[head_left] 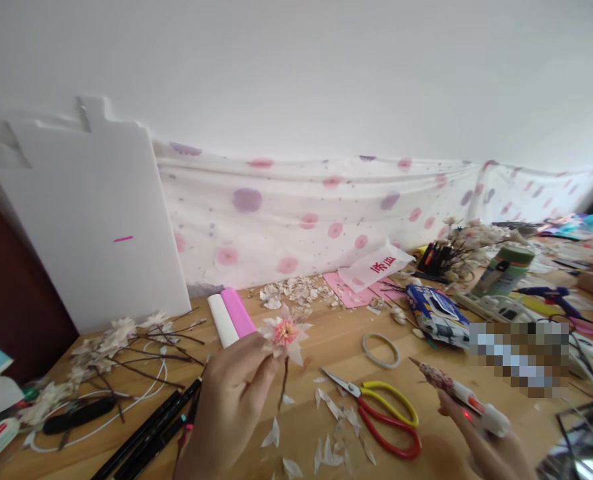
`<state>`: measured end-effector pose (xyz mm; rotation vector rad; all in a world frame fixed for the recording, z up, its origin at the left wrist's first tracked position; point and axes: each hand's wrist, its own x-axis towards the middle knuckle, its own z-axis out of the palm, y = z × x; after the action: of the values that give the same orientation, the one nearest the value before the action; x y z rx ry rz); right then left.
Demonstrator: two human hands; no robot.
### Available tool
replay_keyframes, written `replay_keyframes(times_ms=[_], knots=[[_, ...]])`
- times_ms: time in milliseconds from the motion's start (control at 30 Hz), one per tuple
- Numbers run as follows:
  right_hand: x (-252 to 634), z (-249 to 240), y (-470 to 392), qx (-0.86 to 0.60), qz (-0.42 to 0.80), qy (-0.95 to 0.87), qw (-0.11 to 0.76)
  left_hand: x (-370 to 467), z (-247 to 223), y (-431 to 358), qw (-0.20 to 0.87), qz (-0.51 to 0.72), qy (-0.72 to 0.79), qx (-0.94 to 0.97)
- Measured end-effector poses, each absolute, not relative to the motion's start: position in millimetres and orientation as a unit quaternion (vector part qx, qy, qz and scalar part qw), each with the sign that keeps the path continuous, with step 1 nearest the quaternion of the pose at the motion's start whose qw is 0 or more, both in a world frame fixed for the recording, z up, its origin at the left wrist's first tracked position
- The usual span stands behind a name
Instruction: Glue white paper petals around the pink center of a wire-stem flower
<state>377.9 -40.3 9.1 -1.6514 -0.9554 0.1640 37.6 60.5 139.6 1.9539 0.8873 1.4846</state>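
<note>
My left hand [239, 393] pinches a handmade flower [285, 333] just beneath its head. The flower has pale, pointed petals, a pink and yellow centre and a thin brown stem hanging down. At the lower right, my right hand [486, 440] is closed around a white hot glue pen [469, 397]. Its crusted tip points up and left, apart from the flower, and a small red light shows by my fingers. Between my hands lie scissors [376, 407] with one yellow and one red handle, partly spread. Loose pale petals [326, 407] are scattered on the wooden table beside them.
Finished flowers on stems [131, 340] and black pens [146, 433] lie at left, before a white foam board [106, 220]. A roll of tape [381, 350], a blue packet [436, 313], a green jar [503, 270] and a blue glue gun [551, 297] occupy the right.
</note>
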Motion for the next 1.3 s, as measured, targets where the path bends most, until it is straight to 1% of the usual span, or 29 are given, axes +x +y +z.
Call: replay_keyframes(times_ms=[67, 133, 167, 233, 367, 467, 633, 700, 1000, 1300], knots=[[360, 23, -48, -0.715, 0.067, -0.389, 0.576, 45, 142, 54, 0.472, 0.501, 0.333, 0.644], [340, 40, -59, -0.702, 0.056, -0.401, 0.586, 50, 142, 51, 0.63, 0.434, 0.31, 0.565], [330, 49, -63, -0.688, 0.036, -0.426, 0.587, 52, 141, 50, 0.677, 0.404, 0.295, 0.54], [314, 67, -70, -0.669, -0.006, -0.471, 0.575, 54, 140, 50, 0.724, 0.36, 0.262, 0.527], [295, 96, -69, -0.633, -0.067, -0.543, 0.548, 56, 139, 47, 0.76, 0.308, 0.233, 0.522], [283, 106, -62, -0.587, -0.086, -0.597, 0.54, 60, 145, 39, 0.762, 0.303, 0.252, 0.513], [267, 112, -54, -0.485, -0.064, -0.698, 0.523, 64, 155, 30, 0.76, 0.311, 0.275, 0.501], [265, 111, -54, -0.465, -0.055, -0.72, 0.512, 63, 154, 31, 0.762, 0.31, 0.273, 0.498], [272, 108, -50, -0.463, -0.073, -0.744, 0.477, 58, 135, 41, 0.76, 0.31, 0.211, 0.531], [272, 110, -51, -0.477, -0.084, -0.744, 0.46, 59, 139, 41, 0.761, 0.31, 0.212, 0.529]])
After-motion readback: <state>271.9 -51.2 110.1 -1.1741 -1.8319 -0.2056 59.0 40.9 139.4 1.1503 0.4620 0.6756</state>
